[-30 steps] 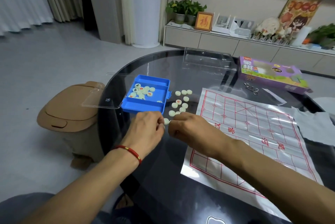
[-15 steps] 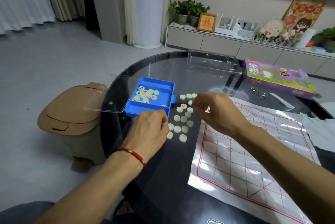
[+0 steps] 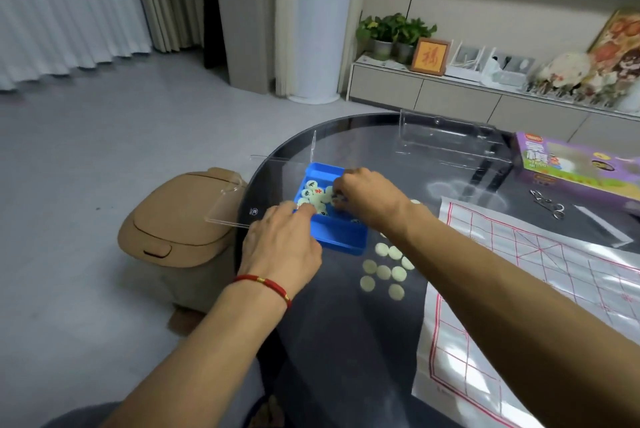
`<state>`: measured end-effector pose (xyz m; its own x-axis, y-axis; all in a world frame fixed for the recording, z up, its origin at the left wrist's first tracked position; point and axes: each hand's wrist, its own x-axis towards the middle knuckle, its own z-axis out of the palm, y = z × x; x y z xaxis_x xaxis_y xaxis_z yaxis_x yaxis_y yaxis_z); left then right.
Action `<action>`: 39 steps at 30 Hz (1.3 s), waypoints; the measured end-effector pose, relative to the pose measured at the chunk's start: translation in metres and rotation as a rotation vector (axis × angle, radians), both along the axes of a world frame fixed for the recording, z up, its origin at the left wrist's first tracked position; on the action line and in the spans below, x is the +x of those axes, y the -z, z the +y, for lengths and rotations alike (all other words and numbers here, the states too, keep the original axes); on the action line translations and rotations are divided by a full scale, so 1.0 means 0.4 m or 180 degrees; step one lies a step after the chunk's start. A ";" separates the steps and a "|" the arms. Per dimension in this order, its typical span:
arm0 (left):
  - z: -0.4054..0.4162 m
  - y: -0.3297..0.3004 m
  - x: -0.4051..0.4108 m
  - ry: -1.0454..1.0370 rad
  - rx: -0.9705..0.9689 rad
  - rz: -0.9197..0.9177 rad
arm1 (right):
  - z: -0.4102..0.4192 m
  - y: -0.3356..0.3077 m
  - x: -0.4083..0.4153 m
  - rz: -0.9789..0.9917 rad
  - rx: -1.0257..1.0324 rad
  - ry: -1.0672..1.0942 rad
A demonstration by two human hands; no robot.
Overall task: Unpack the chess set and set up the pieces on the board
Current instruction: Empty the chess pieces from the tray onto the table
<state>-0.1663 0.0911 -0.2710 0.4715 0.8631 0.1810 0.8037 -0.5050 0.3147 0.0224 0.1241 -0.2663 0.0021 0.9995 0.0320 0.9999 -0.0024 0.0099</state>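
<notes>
I am seeing the right hand reaching over the blue tray, w/ fingers curled down into the far compartment among the pale round pieces. It looks like it is pinching one, but the fingertips are blurred, so I cannot tell for sure. The left hand is lying at the tray's near-left corner, fingers bent and pointing at the same pile; if it is gripping a piece or only touching, I cannot tell, because the tips are hidden behind the tray edge. A red cord bracelet is sitting on the left wrist.

Some pieces in the tray are showing red or dark characters. The near compartment is looking mostly bare blue. Just beside the tray, on the near-right side, a loose group of pieces is lying face down on the dark glass surface. Right of them the paper board w/ red grid lines is lying flat, its left edge near the loose group.

Farther out, a clear plastic lid is sticking over the surface's left rim, and a clear plastic insert is standing at the far side. The purple box is lying at the far right, w/ small metal scissors in front of it. A tan bin is standing on the floor, left of the surface.
</notes>
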 end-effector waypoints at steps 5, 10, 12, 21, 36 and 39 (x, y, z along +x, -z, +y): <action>-0.001 -0.003 0.010 -0.0084 -0.0073 0.0134 | -0.015 -0.008 0.003 0.0024 0.0032 -0.0055; -0.001 -0.003 0.012 -0.0116 -0.0103 0.0197 | -0.026 -0.014 0.007 0.0188 0.0020 -0.0181; -0.001 -0.003 0.010 -0.0101 -0.0122 0.0195 | -0.023 -0.012 0.004 0.0239 -0.0030 -0.0187; 0.009 -0.011 0.005 -0.0075 -0.0172 -0.0173 | -0.021 -0.038 0.008 0.0443 -0.0397 -0.0187; -0.022 -0.027 0.065 -0.0452 -0.1772 -0.3074 | -0.157 -0.159 -0.001 0.0836 -0.0072 -0.0653; -0.028 -0.021 0.090 -0.0339 -0.1541 -0.2904 | -0.170 -0.154 0.046 0.0900 -0.0087 -0.0546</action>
